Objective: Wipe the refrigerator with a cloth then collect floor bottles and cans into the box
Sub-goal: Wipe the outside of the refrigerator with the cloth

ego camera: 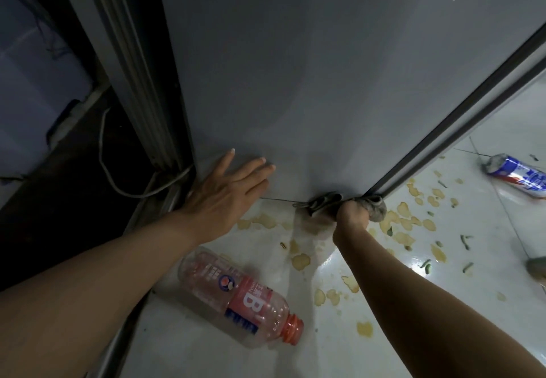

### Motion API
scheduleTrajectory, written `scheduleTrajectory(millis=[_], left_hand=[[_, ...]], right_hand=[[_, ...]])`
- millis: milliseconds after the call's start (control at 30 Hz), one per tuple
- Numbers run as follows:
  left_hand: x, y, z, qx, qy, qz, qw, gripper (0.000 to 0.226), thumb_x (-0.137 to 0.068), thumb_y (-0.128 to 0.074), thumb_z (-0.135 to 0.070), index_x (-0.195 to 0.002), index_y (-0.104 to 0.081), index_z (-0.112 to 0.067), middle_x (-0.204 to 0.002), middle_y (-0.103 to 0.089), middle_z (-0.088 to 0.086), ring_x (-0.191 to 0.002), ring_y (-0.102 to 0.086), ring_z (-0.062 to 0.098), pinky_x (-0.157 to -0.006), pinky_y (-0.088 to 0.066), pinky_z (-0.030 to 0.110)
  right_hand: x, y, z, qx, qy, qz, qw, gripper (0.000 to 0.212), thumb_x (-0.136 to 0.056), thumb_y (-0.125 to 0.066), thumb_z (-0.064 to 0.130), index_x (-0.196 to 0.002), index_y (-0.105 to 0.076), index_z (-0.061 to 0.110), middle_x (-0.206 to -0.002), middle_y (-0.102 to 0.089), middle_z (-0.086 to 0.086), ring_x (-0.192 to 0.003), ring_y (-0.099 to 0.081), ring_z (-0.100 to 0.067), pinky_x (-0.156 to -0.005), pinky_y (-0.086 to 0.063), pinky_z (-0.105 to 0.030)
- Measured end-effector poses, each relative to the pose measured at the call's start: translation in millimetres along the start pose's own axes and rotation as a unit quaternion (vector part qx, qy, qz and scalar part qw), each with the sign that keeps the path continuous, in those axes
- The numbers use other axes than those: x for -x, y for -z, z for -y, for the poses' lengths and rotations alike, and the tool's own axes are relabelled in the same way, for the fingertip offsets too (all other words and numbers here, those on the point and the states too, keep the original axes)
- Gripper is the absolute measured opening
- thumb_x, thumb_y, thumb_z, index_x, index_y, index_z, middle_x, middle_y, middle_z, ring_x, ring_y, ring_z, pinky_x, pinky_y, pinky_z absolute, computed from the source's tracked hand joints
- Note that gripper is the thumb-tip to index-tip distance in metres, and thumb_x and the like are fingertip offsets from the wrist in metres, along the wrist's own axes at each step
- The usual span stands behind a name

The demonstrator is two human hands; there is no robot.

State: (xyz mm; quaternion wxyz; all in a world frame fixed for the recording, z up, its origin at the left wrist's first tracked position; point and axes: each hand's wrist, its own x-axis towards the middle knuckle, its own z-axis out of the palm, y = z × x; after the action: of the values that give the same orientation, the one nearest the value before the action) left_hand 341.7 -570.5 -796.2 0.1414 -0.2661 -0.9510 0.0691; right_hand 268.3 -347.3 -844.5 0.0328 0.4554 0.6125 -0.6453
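Still wiping, by the look of it, so sitting in the first half of the job. Looking at the big grey refrigerator [325, 67] first: flat, smooth side, a little shiny, running down to the floor [384, 303], with a dark rubbery strip along its right edge. Rubbing at the very bottom corner, so maybe nearing the end of the wiping part. Not picking up anything yet. No box showing anywhere in view, so cannot tell where that is waiting.

Next, standing on white tiles, hard and glossy, dotted with yellowish dried splashes and small green scraps.

Lying near the left arm: a clear plastic bottle [239, 298], round and long, on its side, pink label, orange neck, looking empty. Lying far off at the right edge: a can [515, 175], thin metal, blue, white and red, on its side and looking dented at one end. Both needing collecting later.

Pressing flat on the refrigerator side, low down: the left hand [227, 188], fingers straight and spread, holding nothing, likely bracing.

Squeezing tight round the cloth [376, 207]: the right hand [351, 215], fingers curled into a fist. Seeing soft, grey, crumpled fabric bunching out on both sides of the fist, touching the bottom corner of the refrigerator right where it meets the floor.

Trailing at the left in the dark gap: a thin grey cord [102, 153].
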Motion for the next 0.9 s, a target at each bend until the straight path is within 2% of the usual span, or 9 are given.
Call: scheduleTrajectory(millis=[100,200,267,333,433,533,633,767,900], left_hand=[[0,-8,-3,0.014,0.015,-0.018,1.0,0.052,-0.059,-0.058,0.004,-0.109,-0.067,-0.004,-0.135,-0.053,0.014,-0.126,-0.05,0.032,-0.095,-0.036,0.063],[0,-16,-9,0.03,0.029,-0.034,0.999,0.051,-0.056,-0.055,0.002,-0.105,-0.068,-0.004,-0.132,-0.056,0.014,-0.125,-0.049,0.035,-0.094,-0.037,0.063],[-1,-19,-10,0.039,0.029,-0.047,0.998,0.049,-0.058,-0.05,0.001,-0.104,-0.067,-0.003,-0.132,-0.056,0.015,-0.123,-0.049,0.037,-0.094,-0.036,0.065],[-1,-22,-8,0.042,0.028,-0.056,0.997,0.048,-0.062,-0.046,0.0,-0.105,-0.066,-0.003,-0.132,-0.055,0.017,-0.123,-0.05,0.037,-0.094,-0.034,0.066],[1,-24,-7,0.049,0.032,-0.057,0.997,0.049,-0.061,-0.046,0.0,-0.107,-0.065,-0.002,-0.134,-0.053,0.017,-0.126,-0.042,0.035,-0.096,-0.032,0.066],[1,-25,-8,0.049,0.036,-0.052,0.997,0.052,-0.065,-0.036,-0.003,-0.109,-0.063,-0.004,-0.137,-0.05,0.016,-0.127,-0.038,0.033,-0.097,-0.031,0.064],[2,-26,-8,0.05,0.053,-0.042,0.996,0.056,-0.057,-0.056,0.004,-0.111,-0.062,-0.007,-0.14,-0.048,0.014,-0.129,-0.036,0.032,-0.099,-0.029,0.062],[8,-23,-5,0.04,0.077,-0.025,0.996,0.063,-0.053,-0.061,0.008,-0.114,-0.061,-0.007,-0.142,-0.045,0.013,-0.131,-0.032,0.03,-0.102,-0.023,0.061],[17,-22,2,0.038,0.099,-0.031,0.994,0.061,-0.055,-0.06,0.01,-0.114,-0.06,-0.006,-0.143,-0.044,0.013,-0.13,-0.033,0.031,-0.105,-0.018,0.06]], right_hand=[[0,15,2,-0.032,-0.037,-0.004,0.999,0.028,-0.096,-0.033,0.009,-0.117,-0.051,0.01,-0.11,-0.057,-0.01,-0.092,-0.057,-0.024,-0.079,-0.049,-0.035],[3,19,2,-0.11,-0.059,0.023,0.992,0.026,-0.094,-0.04,-0.001,-0.114,-0.054,0.006,-0.106,-0.058,-0.013,-0.086,-0.061,-0.026,-0.065,-0.055,-0.03],[6,14,2,-0.205,-0.067,0.056,0.975,0.033,-0.092,-0.035,-0.002,-0.117,-0.055,0.005,-0.11,-0.057,-0.016,-0.09,-0.06,-0.028,-0.071,-0.053,-0.035],[10,11,1,-0.296,-0.051,0.108,0.948,0.035,-0.093,-0.03,0.006,-0.116,-0.057,0.006,-0.117,-0.055,-0.014,-0.098,-0.057,-0.029,-0.087,-0.05,-0.04],[5,11,0,-0.384,-0.071,0.17,0.905,0.042,-0.099,-0.031,0.037,-0.127,-0.051,0.013,-0.124,-0.054,-0.012,-0.118,-0.05,-0.031,-0.105,-0.04,-0.048],[2,11,2,-0.388,-0.102,0.145,0.905,0.053,-0.093,-0.048,0.049,-0.132,-0.046,0.013,-0.129,-0.053,-0.013,-0.12,-0.051,-0.035,-0.102,-0.042,-0.055],[-3,9,-3,-0.352,-0.115,0.069,0.927,0.051,-0.088,-0.064,0.035,-0.131,-0.049,0.01,-0.13,-0.056,-0.013,-0.115,-0.056,-0.036,-0.095,-0.047,-0.056],[-6,1,-6,-0.328,-0.099,0.032,0.939,0.045,-0.086,-0.068,0.027,-0.126,-0.053,0.012,-0.126,-0.059,-0.01,-0.112,-0.058,-0.034,-0.092,-0.049,-0.056],[-6,-3,-7,-0.352,-0.097,0.056,0.929,0.053,-0.089,-0.058,0.046,-0.134,-0.047,0.021,-0.134,-0.052,-0.005,-0.12,-0.05,-0.031,-0.098,-0.045,-0.054]])
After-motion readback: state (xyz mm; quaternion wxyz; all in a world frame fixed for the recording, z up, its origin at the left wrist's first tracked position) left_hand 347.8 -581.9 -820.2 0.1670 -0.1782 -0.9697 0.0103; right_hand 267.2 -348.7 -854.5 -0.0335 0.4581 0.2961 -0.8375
